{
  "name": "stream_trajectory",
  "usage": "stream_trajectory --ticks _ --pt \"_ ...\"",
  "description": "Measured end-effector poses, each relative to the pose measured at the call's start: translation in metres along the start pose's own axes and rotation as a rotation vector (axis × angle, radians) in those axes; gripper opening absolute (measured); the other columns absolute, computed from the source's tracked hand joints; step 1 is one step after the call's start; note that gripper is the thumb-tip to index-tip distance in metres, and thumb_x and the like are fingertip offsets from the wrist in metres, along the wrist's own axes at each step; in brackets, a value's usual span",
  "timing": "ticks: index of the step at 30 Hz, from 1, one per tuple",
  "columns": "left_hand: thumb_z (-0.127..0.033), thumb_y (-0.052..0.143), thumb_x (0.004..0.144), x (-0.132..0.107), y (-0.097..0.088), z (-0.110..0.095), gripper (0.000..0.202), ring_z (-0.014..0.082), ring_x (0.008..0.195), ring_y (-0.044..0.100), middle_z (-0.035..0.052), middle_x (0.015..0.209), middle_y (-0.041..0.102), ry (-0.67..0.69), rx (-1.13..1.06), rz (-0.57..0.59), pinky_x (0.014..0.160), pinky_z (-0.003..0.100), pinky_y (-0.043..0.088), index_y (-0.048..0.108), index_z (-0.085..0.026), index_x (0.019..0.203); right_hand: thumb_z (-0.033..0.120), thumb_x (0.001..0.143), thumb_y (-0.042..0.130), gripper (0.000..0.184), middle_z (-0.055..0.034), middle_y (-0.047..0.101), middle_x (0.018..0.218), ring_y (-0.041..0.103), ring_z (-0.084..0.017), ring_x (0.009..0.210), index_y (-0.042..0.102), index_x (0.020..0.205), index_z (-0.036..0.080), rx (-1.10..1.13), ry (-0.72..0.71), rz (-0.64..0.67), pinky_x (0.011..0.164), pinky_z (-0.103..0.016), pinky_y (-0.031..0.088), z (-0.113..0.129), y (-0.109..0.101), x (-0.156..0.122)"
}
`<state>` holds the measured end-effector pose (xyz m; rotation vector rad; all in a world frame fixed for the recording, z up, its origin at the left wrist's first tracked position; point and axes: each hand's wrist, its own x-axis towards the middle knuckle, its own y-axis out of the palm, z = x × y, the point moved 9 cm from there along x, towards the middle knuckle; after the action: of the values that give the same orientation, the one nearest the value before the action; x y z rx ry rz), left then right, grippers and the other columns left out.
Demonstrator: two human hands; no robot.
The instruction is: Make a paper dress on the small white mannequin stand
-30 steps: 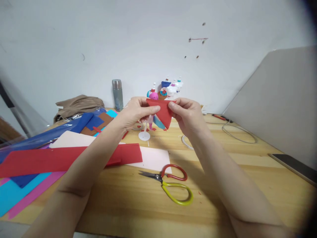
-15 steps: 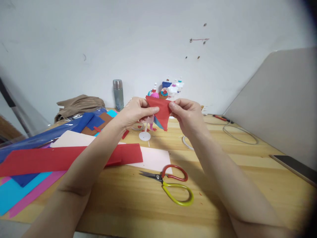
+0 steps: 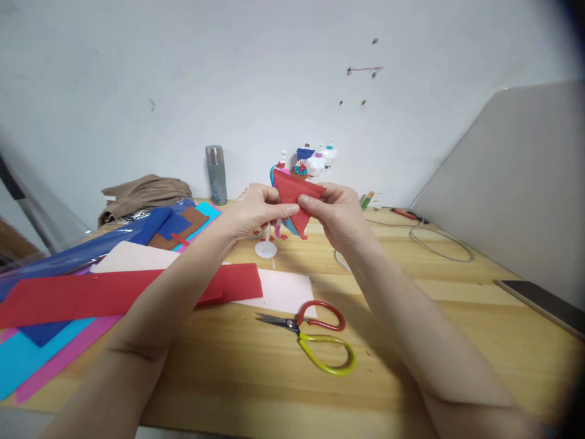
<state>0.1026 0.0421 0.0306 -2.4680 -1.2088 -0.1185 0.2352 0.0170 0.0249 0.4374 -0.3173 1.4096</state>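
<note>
Red sheet (image 3: 297, 188), with one corner pointing downward, is held up above the table (image 3: 237, 384); we see the left hand (image 3: 256, 211) pinching its one side and the right hand (image 3: 340, 213) pinching the other. The scissors (image 3: 291, 324) (they are red and yellow) lie nearer to us, and a bottle (image 3: 216, 180) stands by the wall (image 3: 183, 73).

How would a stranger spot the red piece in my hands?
Above the wooden table, look mid-picture. Pinched by the left hand and right hand is the red piece, roughly triangular, narrowing downward. Unlike the long red strip lying at left, it's small and held up.
</note>
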Motion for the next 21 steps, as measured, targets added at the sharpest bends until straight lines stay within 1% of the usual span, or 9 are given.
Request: stream_trajectory --ticks 4,8,12,16,19,21 --pt "-0.030 0.073 0.081 0.000 0.003 0.004 0.026 0.0063 0.041 0.044 -0.0002 0.051 0.057 -0.027 -0.037 -0.001 0.043 0.022 0.031 0.062 -0.014 0.063 0.034 0.059 0.088 0.022 -0.0008 0.072 0.070 0.065 -0.018 0.064 0.073 0.069 0.023 -0.028 -0.006 -0.027 0.067 -0.036 0.056 0.000 -0.003 0.000" --pt "-0.028 0.074 0.083 0.000 0.009 0.002 0.023 0.0066 0.043 0.051 0.0015 0.055 0.063 -0.024 -0.007 0.039 0.044 0.020 0.035 0.064 -0.013 0.068 0.033 0.059 0.086 0.021 -0.0008 0.071 0.071 0.063 -0.017 0.064 0.070 0.068 0.023 -0.012 -0.042 -0.064 0.065 -0.034 0.054 0.003 -0.006 0.001" --pt "-0.019 0.073 0.082 0.001 0.014 0.003 0.018 0.0064 0.046 0.055 0.0010 0.057 0.065 -0.034 -0.023 0.027 0.045 0.019 0.040 0.062 -0.013 0.069 0.032 0.060 0.083 0.020 0.0000 0.066 0.068 0.060 -0.015 0.062 0.065 0.062 0.022 -0.029 -0.071 -0.119 0.062 -0.033 0.052 0.005 -0.010 0.001" --pt "-0.011 0.073 0.078 0.002 0.017 0.009 0.014 0.0100 0.051 0.063 0.0008 0.060 0.067 -0.067 -0.088 0.027 0.046 0.020 0.043 0.060 -0.014 0.075 0.030 0.063 0.081 0.018 -0.0005 0.066 0.069 0.060 -0.015 0.063 0.065 0.063 0.022 -0.014 -0.095 -0.135 0.063 -0.032 0.051 0.007 -0.011 0.000" --pt "-0.007 0.072 0.077 0.003 0.017 0.011 0.013 0.0093 0.052 0.063 0.0011 0.063 0.068 -0.085 -0.105 0.044 0.047 0.020 0.044 0.061 -0.013 0.080 0.030 0.064 0.081 0.018 0.0000 0.065 0.068 0.058 -0.014 0.063 0.065 0.064 0.021 0.000 -0.101 -0.129 0.063 -0.032 0.050 0.006 -0.010 -0.001" --pt "-0.007 0.073 0.076 0.002 0.019 0.010 0.013 0.0077 0.050 0.060 0.0006 0.063 0.068 -0.088 -0.094 0.075 0.047 0.019 0.042 0.063 -0.013 0.082 0.030 0.064 0.082 0.019 0.0003 0.064 0.068 0.057 -0.014 0.063 0.065 0.063 0.021 -0.007 -0.102 -0.129 0.063 -0.031 0.049 0.007 -0.009 -0.002"
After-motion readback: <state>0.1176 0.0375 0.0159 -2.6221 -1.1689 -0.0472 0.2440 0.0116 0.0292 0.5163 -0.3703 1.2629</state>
